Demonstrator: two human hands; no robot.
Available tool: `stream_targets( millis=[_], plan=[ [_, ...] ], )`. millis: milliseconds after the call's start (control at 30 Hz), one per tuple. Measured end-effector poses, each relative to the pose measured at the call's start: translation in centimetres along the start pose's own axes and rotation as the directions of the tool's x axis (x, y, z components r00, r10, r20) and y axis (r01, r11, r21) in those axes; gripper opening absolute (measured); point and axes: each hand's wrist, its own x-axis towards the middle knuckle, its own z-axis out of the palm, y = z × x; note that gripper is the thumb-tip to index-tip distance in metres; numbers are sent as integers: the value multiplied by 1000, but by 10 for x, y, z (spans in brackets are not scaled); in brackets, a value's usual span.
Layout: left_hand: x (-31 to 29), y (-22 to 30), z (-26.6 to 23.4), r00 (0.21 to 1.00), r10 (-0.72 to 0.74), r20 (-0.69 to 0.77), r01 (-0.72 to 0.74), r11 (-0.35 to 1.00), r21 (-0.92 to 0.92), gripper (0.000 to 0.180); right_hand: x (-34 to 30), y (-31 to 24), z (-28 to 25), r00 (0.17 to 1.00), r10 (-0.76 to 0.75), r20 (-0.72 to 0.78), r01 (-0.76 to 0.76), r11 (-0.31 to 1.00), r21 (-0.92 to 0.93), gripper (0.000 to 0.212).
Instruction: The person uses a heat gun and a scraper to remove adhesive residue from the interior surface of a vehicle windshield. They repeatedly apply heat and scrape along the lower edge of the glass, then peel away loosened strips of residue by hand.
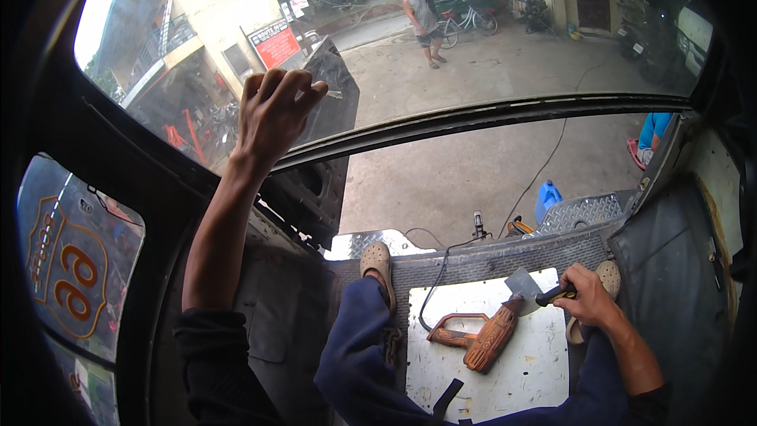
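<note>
I sit inside a vehicle cab, looking down at its floor. My right hand (587, 300) grips the dark handle of a metal scraper (527, 284), whose wide blade rests on a white board (505, 363) lying on the floor. An orange power drill (481, 338) lies on that board just left of the blade. My left hand (272, 114) is raised high, fingers curled against the windshield glass near the dark door frame, holding nothing that I can see. My legs in dark blue trousers and beige clogs (378, 262) stretch toward the open doorway.
A black cable (441, 268) runs from the drill out over the checker-plate step (579, 211). A blue jug (548, 197) stands on the concrete outside. A person (422, 20) stands far off by a bicycle. Another person's blue sleeve (654, 130) shows at the right.
</note>
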Motion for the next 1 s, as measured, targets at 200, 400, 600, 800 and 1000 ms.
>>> stream_targets(
  millis=[200,400,600,800,1000],
  plan=[
    [-10,-2,-4,1000,-1,22,1,1000,4,24,0,0,2,1000,10,12,-10,1000,-14,33],
    [-21,0,-7,999,-5,46,6,1000,-19,28,1,0,3,1000,-5,7,5,1000,-14,34],
    [-31,0,-10,997,-18,72,20,1000,-18,27,0,-2,2,1000,12,16,-12,1000,-17,34],
    [-42,-2,-13,995,-45,88,47,999,-22,20,0,-1,2,1000,26,17,-25,999,-25,34],
    [-56,-1,-16,993,-61,99,65,997,-32,18,0,-2,3,1000,21,20,-20,1000,-22,34]
  ],
)
